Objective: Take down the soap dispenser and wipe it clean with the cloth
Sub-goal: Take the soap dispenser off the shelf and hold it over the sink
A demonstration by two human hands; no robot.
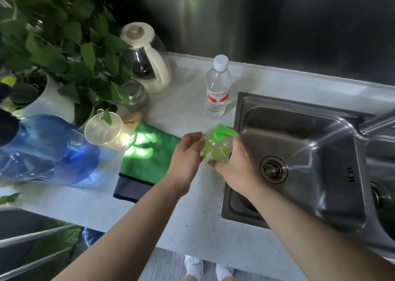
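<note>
The right hand (235, 163) is gripping the dispenser (215, 150) from the right and beneath, fingers wrapped round its clear body of green soap. The left hand (188, 154) is touching its left side with the fingertips, fingers loosely curled; whether it is truly gripping cannot be told. The dispenser is sitting upright in the hands just above the counter (181, 216), at the sink's (299, 152) left edge, its green pump pointing right. The green cloth (147, 159) is lying flat on the counter just left of the hands, untouched. A water bottle (218, 88) is standing farther back, and a plant (53, 35), a kettle (147, 62) and a clear jug (104, 131) are crowding the far left.
</note>
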